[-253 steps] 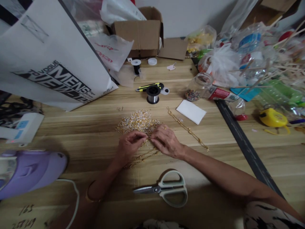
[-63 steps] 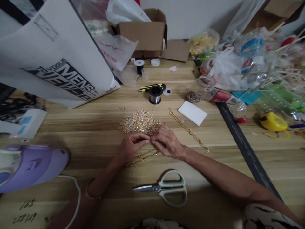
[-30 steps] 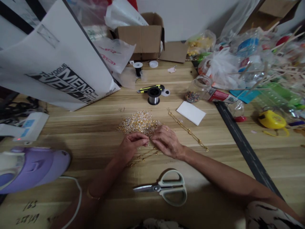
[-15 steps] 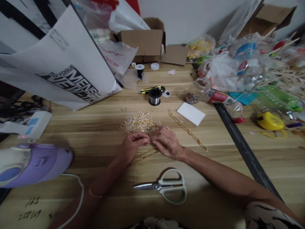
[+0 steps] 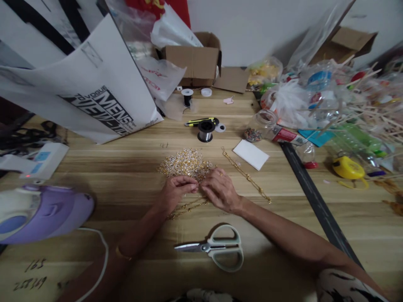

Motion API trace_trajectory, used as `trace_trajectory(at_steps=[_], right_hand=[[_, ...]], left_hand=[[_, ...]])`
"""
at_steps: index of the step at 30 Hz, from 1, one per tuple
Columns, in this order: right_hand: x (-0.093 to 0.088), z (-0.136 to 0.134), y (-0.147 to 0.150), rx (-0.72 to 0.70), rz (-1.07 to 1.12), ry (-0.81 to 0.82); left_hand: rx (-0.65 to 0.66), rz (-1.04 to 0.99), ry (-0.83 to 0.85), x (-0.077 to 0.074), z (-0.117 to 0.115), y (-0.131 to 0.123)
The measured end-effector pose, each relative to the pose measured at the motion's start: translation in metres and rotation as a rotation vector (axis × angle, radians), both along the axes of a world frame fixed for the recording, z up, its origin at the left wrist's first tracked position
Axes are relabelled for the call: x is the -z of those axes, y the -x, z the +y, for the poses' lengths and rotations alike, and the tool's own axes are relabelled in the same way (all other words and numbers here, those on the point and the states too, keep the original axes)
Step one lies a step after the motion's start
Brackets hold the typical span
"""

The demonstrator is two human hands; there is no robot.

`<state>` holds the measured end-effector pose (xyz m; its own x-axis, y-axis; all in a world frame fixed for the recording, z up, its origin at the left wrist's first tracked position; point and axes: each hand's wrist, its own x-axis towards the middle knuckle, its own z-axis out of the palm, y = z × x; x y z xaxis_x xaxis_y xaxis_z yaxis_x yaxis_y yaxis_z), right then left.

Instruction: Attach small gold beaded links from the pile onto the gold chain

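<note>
My left hand point(image 5: 176, 192) and my right hand point(image 5: 222, 191) meet fingertip to fingertip at the front edge of a pile of small gold and clear beads or rings point(image 5: 185, 162). Thumb and forefinger of the left are pinched on something too small to make out. The right is closed too, fingers curled. From under it a thin gold chain point(image 5: 189, 206) runs to the lower left, lying on the table behind the left wrist. A second gold chain point(image 5: 247, 176) lies stretched out to the right. Nearer me are scissors with pale handles point(image 5: 225, 247), blades pointing left.
Behind the pile stand a wire spool point(image 5: 205, 131) and a yellow-black cutter point(image 5: 195, 122). Rightward are a white pad point(image 5: 251, 154), a bead jar point(image 5: 260, 126), a tape measure point(image 5: 348, 167) and heaped plastic. A purple appliance point(image 5: 59, 214) with a white cord sits left, near a paper bag point(image 5: 82, 92).
The camera view has shifted slightly, so the scene sits a little lower and the right side further left. Both hands keep nearly the same pinched pose at the pile.
</note>
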<state>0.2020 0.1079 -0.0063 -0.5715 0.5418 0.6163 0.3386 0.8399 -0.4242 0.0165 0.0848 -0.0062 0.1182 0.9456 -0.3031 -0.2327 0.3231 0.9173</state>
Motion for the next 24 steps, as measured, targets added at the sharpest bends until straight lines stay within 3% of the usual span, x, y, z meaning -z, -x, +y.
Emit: trace_trajectory(at_steps=[24], right_hand=[[0.0011,0.0002,0.0009,0.011,-0.016,-0.032]], left_hand=[[-0.008,0.015,0.005,-0.0025,-0.0007,-0.0013]])
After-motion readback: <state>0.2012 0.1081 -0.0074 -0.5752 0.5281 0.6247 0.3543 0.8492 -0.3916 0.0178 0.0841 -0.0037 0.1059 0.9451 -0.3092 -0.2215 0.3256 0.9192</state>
